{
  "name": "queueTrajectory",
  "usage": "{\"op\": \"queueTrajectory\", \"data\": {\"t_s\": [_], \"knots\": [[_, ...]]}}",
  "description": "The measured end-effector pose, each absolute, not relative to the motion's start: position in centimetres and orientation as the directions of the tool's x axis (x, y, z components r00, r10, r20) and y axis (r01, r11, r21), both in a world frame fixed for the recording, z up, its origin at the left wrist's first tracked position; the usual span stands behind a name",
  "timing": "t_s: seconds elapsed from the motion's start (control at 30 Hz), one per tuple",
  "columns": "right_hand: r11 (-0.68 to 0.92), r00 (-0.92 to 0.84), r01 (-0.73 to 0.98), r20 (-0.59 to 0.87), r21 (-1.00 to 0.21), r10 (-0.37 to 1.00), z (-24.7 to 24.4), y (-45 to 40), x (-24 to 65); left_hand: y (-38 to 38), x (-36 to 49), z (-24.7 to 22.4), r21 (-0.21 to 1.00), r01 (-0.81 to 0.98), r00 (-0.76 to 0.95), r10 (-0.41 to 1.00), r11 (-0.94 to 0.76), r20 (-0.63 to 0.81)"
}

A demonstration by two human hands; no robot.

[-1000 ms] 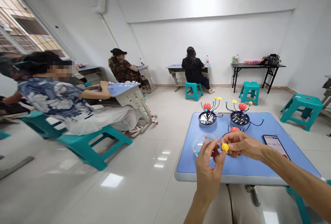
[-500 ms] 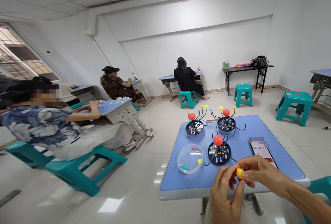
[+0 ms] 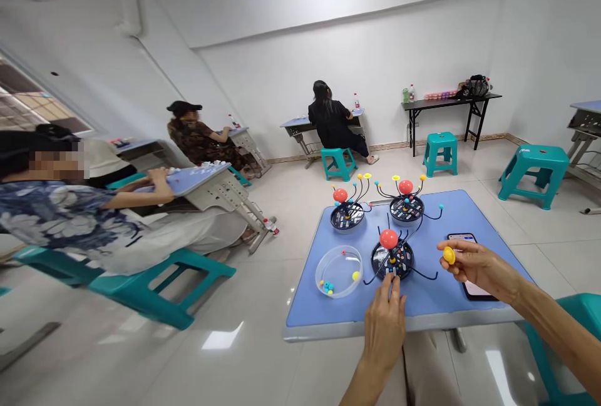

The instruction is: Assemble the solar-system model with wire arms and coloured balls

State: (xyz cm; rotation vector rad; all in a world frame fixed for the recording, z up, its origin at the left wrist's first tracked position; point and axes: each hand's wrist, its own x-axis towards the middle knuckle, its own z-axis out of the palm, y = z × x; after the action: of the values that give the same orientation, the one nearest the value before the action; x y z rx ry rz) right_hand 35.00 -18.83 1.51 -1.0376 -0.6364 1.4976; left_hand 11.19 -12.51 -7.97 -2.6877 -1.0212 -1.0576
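Three small solar system models stand on the blue table, each with a red ball on a round black base with curved black arms. My left hand [image 3: 385,318] is at the front rim of the nearest model [image 3: 392,259], its fingers closed on the base edge; the thumb is partly hidden. This model's arms show no coloured balls at their ends. To the right of it, my right hand [image 3: 474,265] pinches a yellow ringed ball [image 3: 449,256] above the table. Behind stand the left model [image 3: 347,217] and the right model [image 3: 406,208], with coloured balls on their arms.
A clear round tray [image 3: 323,257] holds several small coloured balls, left of the nearest model. A phone [image 3: 479,291] lies under my right hand. The blue table's front edge [image 3: 328,333] is close to me. Other people sit at desks to the left and ahead.
My hands have parted. The left has let go of the yellow ball and moved to the nearest model's base; the right keeps the ball, farther from the left hand. The view has tilted down.
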Motion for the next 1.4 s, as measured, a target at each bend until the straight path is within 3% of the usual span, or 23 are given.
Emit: {"op": "queueTrajectory", "data": {"t_s": [0.27,0.67,0.73,0.83,0.93,1.0,1.17,1.4], "knots": [[-0.197,0.045,-0.509,-0.254,-0.838,0.966,0.3,-17.7,36.5,-11.3,10.9,-8.5,0.077,0.624,0.591,0.535,-0.777,0.604],[-0.186,0.060,-0.440,-0.235,-0.879,0.970,-0.5,-16.9,36.4,-12.3,9.0,-7.1,0.170,0.595,0.538,0.546,-0.786,0.642],[-0.162,0.110,-0.361,-0.215,-0.918,0.970,-0.5,-16.6,36.6,-12.8,9.3,-5.7,0.226,0.575,0.494,0.554,-0.786,0.670],[-0.123,0.199,-0.188,-0.161,-0.974,0.967,-0.6,-16.1,36.8,-13.5,10.9,-2.6,0.446,0.404,0.465,0.599,-0.799,0.652],[-0.052,0.282,-0.060,-0.067,-0.997,0.957,-0.7,-15.4,36.8,-13.3,13.8,0.1,0.732,0.239,0.503,0.726,-0.638,0.469],[-0.015,0.335,-0.024,-0.022,-1.000,0.942,-0.9,-14.9,36.6,-12.4,16.0,0.6,0.832,0.185,0.537,0.763,-0.523,0.360],[0.011,0.354,-0.019,0.004,-1.000,0.935,-0.9,-14.3,36.7,-9.8,20.9,-1.9,0.836,0.235,0.537,0.784,-0.495,0.313],[-0.034,0.314,-0.199,-0.097,-0.979,0.945,-0.5,-14.0,37.3,-7.8,24.5,-3.8,0.888,0.294,0.551,0.822,-0.353,0.144]]}}
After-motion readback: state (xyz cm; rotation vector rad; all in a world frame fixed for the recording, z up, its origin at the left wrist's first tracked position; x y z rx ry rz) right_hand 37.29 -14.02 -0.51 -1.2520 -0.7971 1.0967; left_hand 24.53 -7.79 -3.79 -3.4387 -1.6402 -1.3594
